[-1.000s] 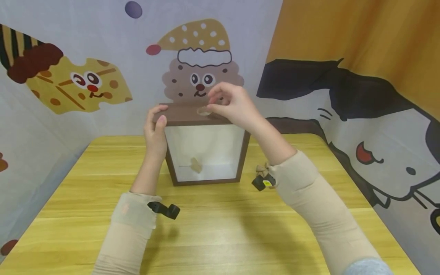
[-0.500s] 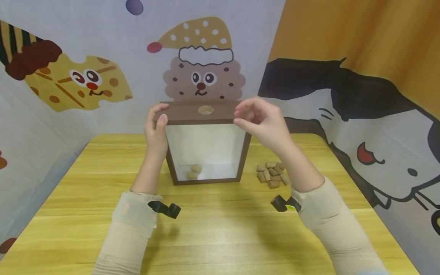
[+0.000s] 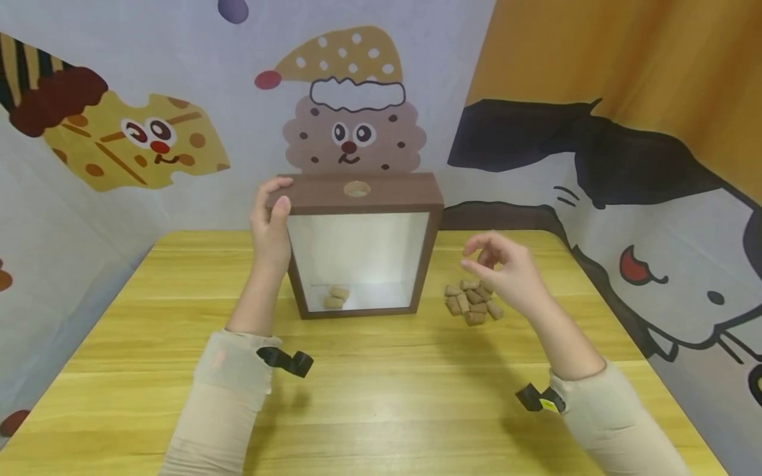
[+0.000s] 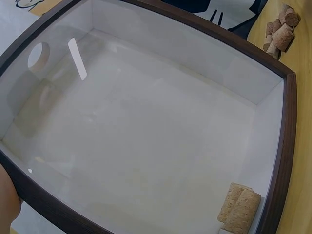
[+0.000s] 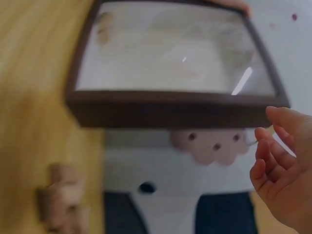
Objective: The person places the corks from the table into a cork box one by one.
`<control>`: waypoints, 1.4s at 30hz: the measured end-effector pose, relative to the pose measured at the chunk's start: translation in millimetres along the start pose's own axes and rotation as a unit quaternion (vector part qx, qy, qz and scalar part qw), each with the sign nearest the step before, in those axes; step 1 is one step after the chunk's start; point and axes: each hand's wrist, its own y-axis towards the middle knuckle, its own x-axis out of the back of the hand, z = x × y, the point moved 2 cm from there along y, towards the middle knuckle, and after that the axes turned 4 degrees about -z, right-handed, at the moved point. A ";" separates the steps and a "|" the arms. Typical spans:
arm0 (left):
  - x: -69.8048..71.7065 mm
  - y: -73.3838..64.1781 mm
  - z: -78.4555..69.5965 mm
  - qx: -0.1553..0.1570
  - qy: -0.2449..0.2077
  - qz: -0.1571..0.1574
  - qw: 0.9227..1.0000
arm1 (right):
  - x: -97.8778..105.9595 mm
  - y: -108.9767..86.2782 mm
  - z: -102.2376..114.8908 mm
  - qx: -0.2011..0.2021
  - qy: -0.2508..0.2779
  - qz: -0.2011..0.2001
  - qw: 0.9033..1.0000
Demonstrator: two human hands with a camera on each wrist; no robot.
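A brown-framed shadow box (image 3: pixel 425 264) with a clear front and a round hole (image 3: pixel 357 189) in its top stands upright on the table. My left hand (image 3: pixel 270 238) grips its upper left corner, thumb on the front edge and fingers over the top. Two wine corks (image 4: pixel 242 213) lie inside at the bottom, near the left side. My right hand (image 3: pixel 506 271) hovers right of the box, fingers loosely bent with nothing between them. Just below and left of it lies a pile of several corks (image 3: pixel 474 318). In the right wrist view that hand (image 5: pixel 287 170) appears beside the box.
The wood-grain table (image 3: pixel 381 390) reaches back to a wall hanging (image 3: pixel 238 59) printed with cartoon figures, close behind the box. A small black camera (image 3: pixel 286 360) sits on the left wrist, another (image 3: pixel 538 398) on the right.
My right hand has moved from the hole rightward and down to near the pile. A falling cork has landed beside another inside the shadow box. My left hand keeps its grip.
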 end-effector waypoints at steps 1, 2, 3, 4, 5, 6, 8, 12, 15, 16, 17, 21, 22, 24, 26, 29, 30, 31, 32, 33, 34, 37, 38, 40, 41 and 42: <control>0.0 -0.1 -0.2 -0.001 0.001 0.000 1.000 | 0.7 -4.2 -7.3 -0.012 -0.009 0.004 1.000; 0.0 -0.2 -0.2 -0.001 0.002 0.000 1.000 | 1.2 -8.1 -14.8 -0.021 -0.018 0.008 1.000; 0.0 -0.2 -0.2 -0.001 0.004 -0.001 1.000 | 1.6 -11.9 -22.2 -0.028 -0.027 0.012 0.999; 0.1 -0.3 -0.2 -0.002 0.004 -0.001 1.000 | 2.1 -15.5 -29.3 -0.033 -0.034 0.015 0.999; 0.1 -0.2 0.1 -0.003 0.005 -0.001 1.000 | 2.7 -19.0 -36.3 -0.037 -0.042 0.018 0.998; 0.3 -0.1 0.5 -0.003 0.005 -0.002 1.000 | 3.3 -22.4 -43.1 -0.038 -0.049 0.020 0.998; 0.1 0.0 0.6 -0.003 0.007 -0.003 1.000 | 4.8 -29.2 -57.6 -0.041 -0.057 0.026 0.997; -0.3 0.1 0.7 -0.002 0.005 -0.003 1.000 | 8.1 -40.9 -85.4 -0.052 -0.061 0.039 0.996; -0.5 0.4 0.8 -0.002 0.003 -0.001 1.000 | 9.7 -47.1 -103.1 -0.066 -0.059 0.052 0.995; -0.5 0.3 0.7 -0.003 0.003 0.000 1.000 | 10.3 -48.9 -107.8 -0.071 -0.058 0.058 0.994; -0.6 0.1 0.3 -0.003 0.003 0.000 1.000 | 10.6 -50.5 -112.6 -0.078 -0.056 0.064 0.993; -0.7 -0.7 -1.3 0.000 0.007 -0.001 1.000 | 11.8 -56.2 -129.6 -0.099 -0.053 0.086 0.990; -0.7 -1.0 -1.7 0.001 0.009 0.000 1.000 | 12.1 -57.3 -133.4 -0.102 -0.053 0.091 0.989; -1.0 -1.2 -2.3 0.001 0.010 0.000 1.000 | 12.8 -59.3 -140.8 -0.104 -0.057 0.101 0.988; -1.2 -1.5 -2.8 0.002 0.008 0.001 1.000 | 13.3 -61.1 -147.8 -0.107 -0.059 0.113 0.986; -1.3 -2.1 -2.7 0.002 0.002 0.001 1.000 | 13.7 -63.1 -157.8 -0.118 -0.055 0.134 0.982; -1.4 -2.3 -2.6 0.004 0.000 0.002 1.000 | 13.4 -63.5 -161.2 -0.123 -0.052 0.141 0.981; -1.4 -2.4 -2.5 0.005 -0.002 0.003 1.000 | 13.2 -63.9 -164.4 -0.130 -0.049 0.150 0.979; -1.2 -2.4 -2.0 0.007 -0.003 0.003 1.000 | 13.0 -64.0 -167.3 -0.134 -0.046 0.157 0.977; -1.1 -2.3 -1.5 0.007 -0.003 0.004 1.000 | 12.7 -64.0 -169.7 -0.138 -0.041 0.165 0.976; -0.9 -2.4 -1.3 0.006 -0.003 0.006 1.000 | 12.5 -63.9 -171.9 -0.141 -0.035 0.172 0.974; -0.4 -1.7 0.2 0.006 0.000 0.008 1.000 | 11.9 -63.6 -175.8 -0.146 -0.025 0.193 0.970; -0.4 -1.7 0.2 0.008 -0.001 0.007 1.000 | 11.8 -63.4 -176.6 -0.147 -0.021 0.200 0.969; -0.5 -1.7 -0.4 0.009 -0.001 0.006 1.000 | 11.4 -62.9 -177.7 -0.149 -0.015 0.209 0.966; -0.5 -1.6 -0.4 0.010 -0.002 0.006 1.000 | 11.1 -62.6 -178.2 -0.151 -0.014 0.212 0.965; -0.4 -1.5 -0.5 0.010 -0.002 0.005 1.000 | 10.9 -62.3 -178.5 -0.152 -0.011 0.216 0.964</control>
